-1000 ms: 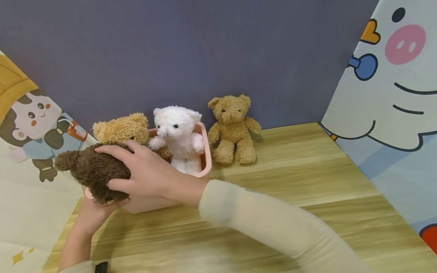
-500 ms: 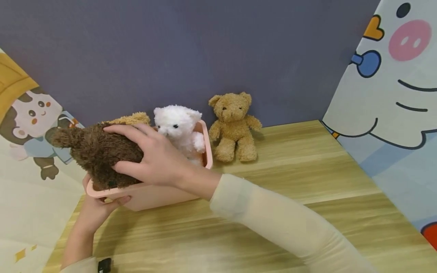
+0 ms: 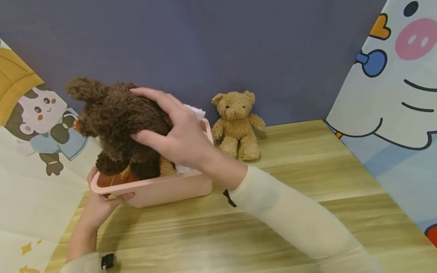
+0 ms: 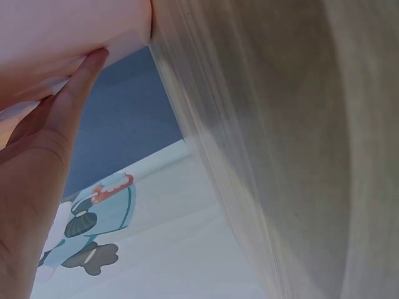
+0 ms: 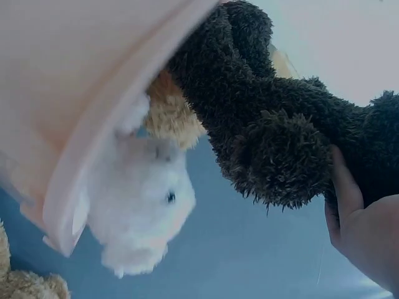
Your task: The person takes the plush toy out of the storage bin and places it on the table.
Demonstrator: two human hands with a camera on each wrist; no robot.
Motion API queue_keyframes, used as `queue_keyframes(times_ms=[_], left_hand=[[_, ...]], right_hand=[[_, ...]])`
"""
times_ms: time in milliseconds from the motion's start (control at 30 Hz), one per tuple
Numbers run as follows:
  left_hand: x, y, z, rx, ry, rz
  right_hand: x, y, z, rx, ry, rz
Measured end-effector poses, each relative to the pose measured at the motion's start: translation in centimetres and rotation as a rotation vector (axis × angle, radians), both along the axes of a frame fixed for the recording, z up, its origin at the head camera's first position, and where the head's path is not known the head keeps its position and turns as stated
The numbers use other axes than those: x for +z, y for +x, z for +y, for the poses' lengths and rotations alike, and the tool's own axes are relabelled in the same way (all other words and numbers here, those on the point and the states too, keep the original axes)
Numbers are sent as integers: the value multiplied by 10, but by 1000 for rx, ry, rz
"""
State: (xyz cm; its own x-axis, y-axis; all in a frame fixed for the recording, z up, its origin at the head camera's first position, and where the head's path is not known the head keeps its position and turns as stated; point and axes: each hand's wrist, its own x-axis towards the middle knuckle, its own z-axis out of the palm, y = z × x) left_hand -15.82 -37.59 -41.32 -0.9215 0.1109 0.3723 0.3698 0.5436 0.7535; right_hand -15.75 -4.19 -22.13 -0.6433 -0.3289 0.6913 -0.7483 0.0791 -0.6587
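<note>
My right hand [image 3: 187,138] grips a dark brown teddy bear [image 3: 116,117] by the head, thumb on one side and fingers on the other. The bear is upright, its legs at the left end of a pink plastic bin [image 3: 174,189]. My left hand [image 3: 97,206] holds that end of the bin, thumb at the front and fingers behind the corner; in the left wrist view its fingers [image 4: 75,87] lie along the pink wall. Inside the bin sit a white bear [image 5: 143,199] and a tan bear [image 5: 174,115], both mostly hidden behind the brown one in the head view.
Another tan teddy bear [image 3: 236,125] sits on the wood-grain table [image 3: 300,182] right of the bin, against the grey-blue back wall [image 3: 273,57]. Cartoon-printed panels [image 3: 382,113] flank both sides of the table.
The brown bear, in my right hand, has gone up and to the right, from low at the bin's left end to standing over it. It now covers the tan bear's head and most of the white bear.
</note>
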Motion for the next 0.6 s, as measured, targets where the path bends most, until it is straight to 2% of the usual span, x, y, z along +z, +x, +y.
queue_keyframes(times_ms=[133,233,300,533,600], left_hand=[[-2,1,1,7,72,-13],[-2,-1,1,-18,152,-10],[-3,-1,1,-29,182,-6],[-3,0,1,-24,198,-4],[-3,0,1,-21,195,-1]], right_hand=[[6,-5,22,76,-237,-61],[10,-7,42,91,-341,-79],[12,-9,55,44,-366,-71],[10,-7,97,-257,-344,-135],[7,-7,106,-282,-372,-175]])
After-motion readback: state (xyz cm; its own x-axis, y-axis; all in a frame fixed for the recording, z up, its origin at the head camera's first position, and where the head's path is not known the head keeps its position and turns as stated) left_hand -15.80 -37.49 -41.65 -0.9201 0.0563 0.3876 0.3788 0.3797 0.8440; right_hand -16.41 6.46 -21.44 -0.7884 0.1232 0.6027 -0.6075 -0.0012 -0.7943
